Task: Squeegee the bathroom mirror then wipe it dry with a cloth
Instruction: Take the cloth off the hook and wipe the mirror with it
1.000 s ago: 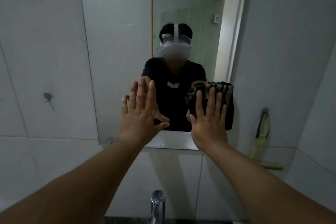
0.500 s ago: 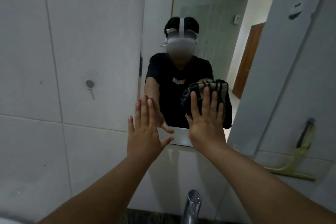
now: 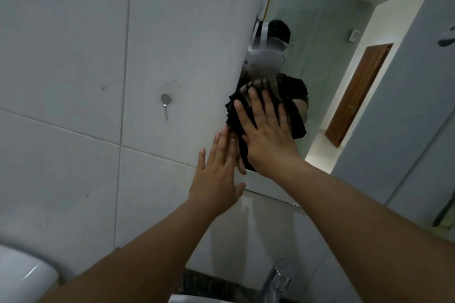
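The mirror hangs on the tiled wall, seen at a slant to my right. My right hand lies flat with spread fingers on a dark striped cloth, pressing it against the mirror's lower left corner. My left hand is flat and open beside it, palm toward the wall at the mirror's left edge, holding nothing. A sliver of the yellow-green squeegee shows at the far right edge, leaning on the wall.
A chrome tap rises at the bottom, with a white basin rim below. A white ceramic fixture sits at lower left. A metal hook sticks out of the wall tile. The mirror reflects a brown door.
My view swung left and tilted. My right hand slid the cloth left to the mirror's left edge. My left hand stayed flat and open beside it.
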